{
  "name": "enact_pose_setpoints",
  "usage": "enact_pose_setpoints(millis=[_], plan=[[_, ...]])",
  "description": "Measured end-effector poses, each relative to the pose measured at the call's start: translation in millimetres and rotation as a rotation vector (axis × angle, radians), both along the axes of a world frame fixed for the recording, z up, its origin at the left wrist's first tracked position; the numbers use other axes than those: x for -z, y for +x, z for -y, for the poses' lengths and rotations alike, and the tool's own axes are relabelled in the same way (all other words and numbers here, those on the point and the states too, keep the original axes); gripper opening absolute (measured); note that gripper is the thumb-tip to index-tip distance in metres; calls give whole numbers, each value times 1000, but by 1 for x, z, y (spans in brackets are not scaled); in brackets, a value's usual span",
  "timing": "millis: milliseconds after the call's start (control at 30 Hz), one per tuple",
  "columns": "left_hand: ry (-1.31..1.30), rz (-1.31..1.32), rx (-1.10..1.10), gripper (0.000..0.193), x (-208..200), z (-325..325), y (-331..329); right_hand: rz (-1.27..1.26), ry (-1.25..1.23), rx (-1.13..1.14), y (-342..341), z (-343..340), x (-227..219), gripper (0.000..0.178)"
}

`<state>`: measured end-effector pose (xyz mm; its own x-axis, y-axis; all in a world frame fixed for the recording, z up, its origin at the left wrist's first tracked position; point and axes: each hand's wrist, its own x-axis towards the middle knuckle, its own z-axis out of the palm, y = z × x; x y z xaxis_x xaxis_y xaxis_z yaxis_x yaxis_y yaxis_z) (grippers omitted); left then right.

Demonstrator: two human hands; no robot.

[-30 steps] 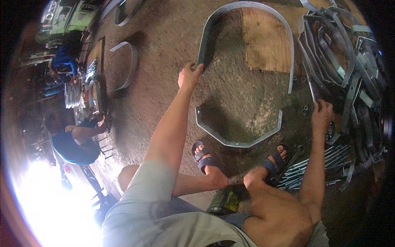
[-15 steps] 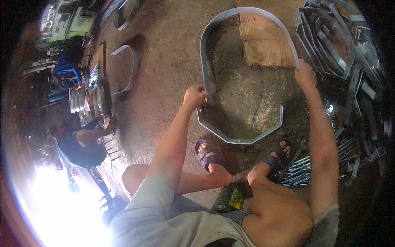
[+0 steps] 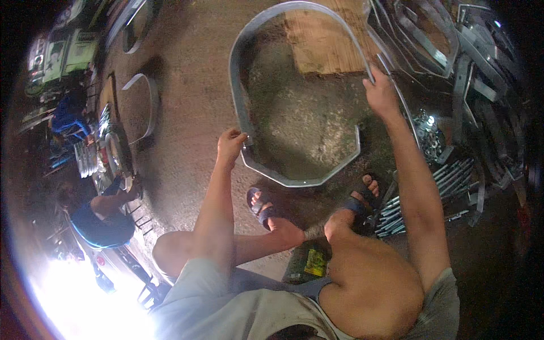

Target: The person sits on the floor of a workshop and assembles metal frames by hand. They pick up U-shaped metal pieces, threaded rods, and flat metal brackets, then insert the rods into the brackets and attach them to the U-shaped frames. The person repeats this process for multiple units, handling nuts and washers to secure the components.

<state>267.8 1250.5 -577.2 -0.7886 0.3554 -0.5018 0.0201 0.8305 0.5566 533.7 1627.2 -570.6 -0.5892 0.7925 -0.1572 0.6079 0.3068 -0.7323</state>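
Note:
A large grey metal strap bent into a U [image 3: 233, 68] arches away from me, its open side facing me. My left hand [image 3: 229, 148] is closed on its left end, fingers pinched around the metal. My right hand [image 3: 381, 96] grips its right end. Nearer my feet lies an angular metal strap [image 3: 304, 183] with small holes, bent in several straight facets. Its left end meets or overlaps the U-shaped strap beside my left fingers; the exact joint is too small to make out. Its right end stands apart, below my right hand.
Cardboard [image 3: 323, 42] lies under the far curve. Bent straps [image 3: 470, 68] are piled at right, near small hardware [image 3: 429, 136] and several threaded rods [image 3: 425, 195]. Two curved straps [image 3: 153, 107] rest on the floor at left. Two people in blue work farther left, one seated [image 3: 102, 221].
The view has shifted, so most things sit farther left. My left hand has brought the U-shaped strap's left end down to the angular strap's end. Both hands keep their grip.

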Motion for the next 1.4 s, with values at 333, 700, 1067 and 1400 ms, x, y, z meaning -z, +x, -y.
enact_pose_setpoints(millis=[333, 700, 1067, 1400], plan=[[-3, -344, -168, 23, -26, 3, 33, 30, -37, 90, -4, 53, 4, 51], [253, -67, -437, 22, 7, 36, 20, -243, -573, 218, -9, 43, -1, 48], [32, -231, -277, 26, 6, 29, 15, 80, -22, 93, -14, 40, 37, 51], [-164, -330, -129, 40, 0, 30, 31, -73, 13, 225, 31, 96, 8, 47]])
